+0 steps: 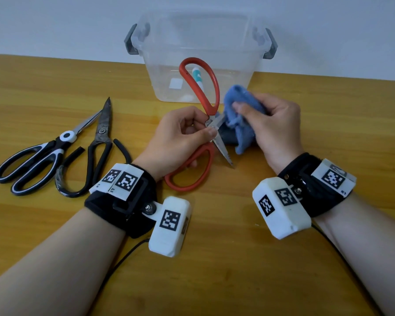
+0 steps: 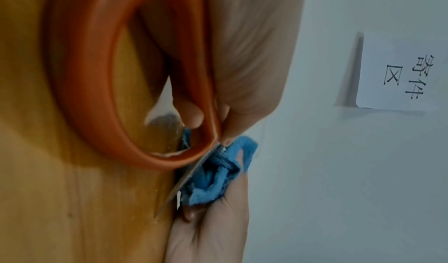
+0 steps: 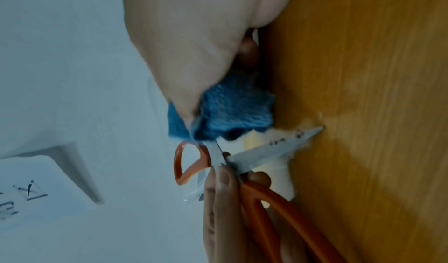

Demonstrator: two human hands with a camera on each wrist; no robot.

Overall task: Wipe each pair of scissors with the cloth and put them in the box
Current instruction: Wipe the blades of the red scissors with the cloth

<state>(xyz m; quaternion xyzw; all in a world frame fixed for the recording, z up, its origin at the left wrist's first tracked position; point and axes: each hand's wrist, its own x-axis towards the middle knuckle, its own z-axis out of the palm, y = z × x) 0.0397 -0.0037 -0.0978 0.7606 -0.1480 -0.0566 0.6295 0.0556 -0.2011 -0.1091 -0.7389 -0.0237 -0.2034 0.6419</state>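
Head view shows the task part-way through: one white-and-teal object, probably a pair of scissors (image 1: 198, 79), already lies inside the clear box (image 1: 242, 76) at the back of the table (image 1: 328, 115), though it is too hazy through the plastic to be sure; the red-handled scissors (image 1: 211, 92) are being wiped now, while the black-and-white scissors (image 1: 35, 159) and the all-black shears (image 1: 100, 142) lie side by side on the table to the left, seemingly not yet cleaned. The left hand (image 1: 180, 135) has its grip closed on the red scissors, thumb and forefinger pinching near the pivot, blades spread, one tip pointing down at the table. The right hand (image 1: 276, 119) has its grip bunched round the blue cloth (image 1: 240, 103), pressing it against the upper blade just beside the left fingertips. Both wrists hover above the table, forearms angled inward
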